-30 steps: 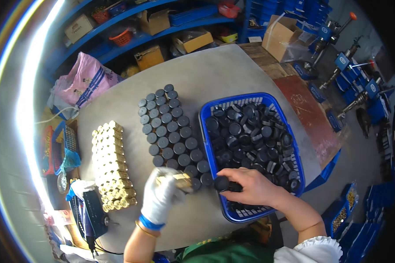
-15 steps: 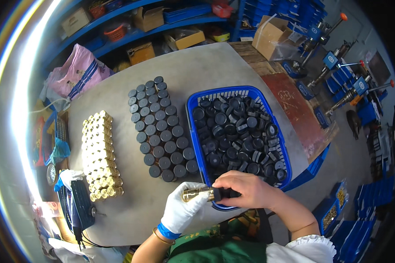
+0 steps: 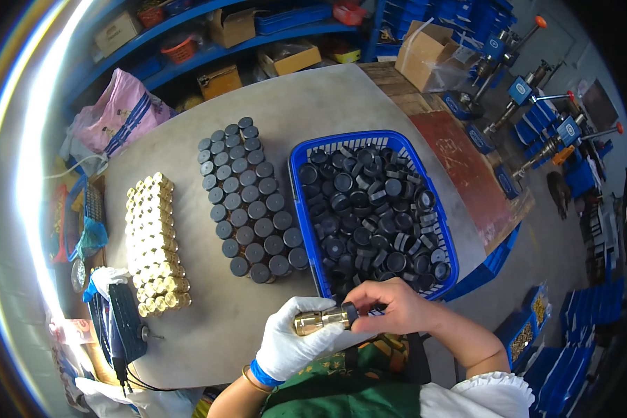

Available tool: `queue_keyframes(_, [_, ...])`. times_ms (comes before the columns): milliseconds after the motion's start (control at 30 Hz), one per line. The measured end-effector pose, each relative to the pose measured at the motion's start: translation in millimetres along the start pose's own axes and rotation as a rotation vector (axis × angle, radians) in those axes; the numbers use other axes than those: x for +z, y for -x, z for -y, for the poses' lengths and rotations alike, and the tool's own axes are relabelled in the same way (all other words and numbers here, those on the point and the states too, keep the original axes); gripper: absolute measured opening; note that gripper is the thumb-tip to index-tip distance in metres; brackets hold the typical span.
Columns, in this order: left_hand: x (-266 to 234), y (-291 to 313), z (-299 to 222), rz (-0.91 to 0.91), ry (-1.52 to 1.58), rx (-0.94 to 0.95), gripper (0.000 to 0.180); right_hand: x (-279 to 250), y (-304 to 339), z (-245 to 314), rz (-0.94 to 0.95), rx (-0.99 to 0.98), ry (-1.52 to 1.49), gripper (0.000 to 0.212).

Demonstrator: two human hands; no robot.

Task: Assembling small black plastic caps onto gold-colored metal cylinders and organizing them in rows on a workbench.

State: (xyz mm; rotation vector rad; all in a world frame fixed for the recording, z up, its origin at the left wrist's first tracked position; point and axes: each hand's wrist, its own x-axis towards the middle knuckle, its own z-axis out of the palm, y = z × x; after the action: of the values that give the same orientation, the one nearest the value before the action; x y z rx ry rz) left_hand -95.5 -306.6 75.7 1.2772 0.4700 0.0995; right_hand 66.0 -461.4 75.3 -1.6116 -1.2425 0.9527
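Note:
In a white glove with a blue wristband, my left hand [image 3: 285,343] is closed round a brass cylindrical fitting [image 3: 315,321] held sideways. A black ribbed cap [image 3: 350,313] sits at the fitting's right end. My bare right hand [image 3: 396,306] has its thumb and fingers pinched on that cap. Both hands are at the near edge of a blue plastic basket [image 3: 301,230], which is full of loose black caps [image 3: 359,233]. Left of the basket, upright black-capped pieces [image 3: 255,209] stand in tight rows. Further left is a block of uncapped brass fittings [image 3: 153,240].
A dark blue box [image 3: 111,327] with cables stands at the table's left edge. Beyond the table [image 3: 313,90] are blue shelves [image 3: 216,59] and a pink bag [image 3: 118,115]. Lever presses [image 3: 519,94] and a cardboard box [image 3: 421,59] line the right side.
My right fingers have shifted and opened slightly at the cap, so more of the cap and the brass fitting shows. The view has moved a little; the rows look unchanged.

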Motion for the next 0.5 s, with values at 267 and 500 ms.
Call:
queue_keyframes(267, [-4.0,-6.1,-10.1,0.016,0.202,-0.379,0.032,2.4,-3.6,0.2,-0.2,-0.547,0.395,0.037])
queue_keyframes(500, [4.5,2.3,-5.1,0.082,0.096,-0.175,0.037,1.9,5.6,-8.5,-0.063,-0.165,0.198,0.044])
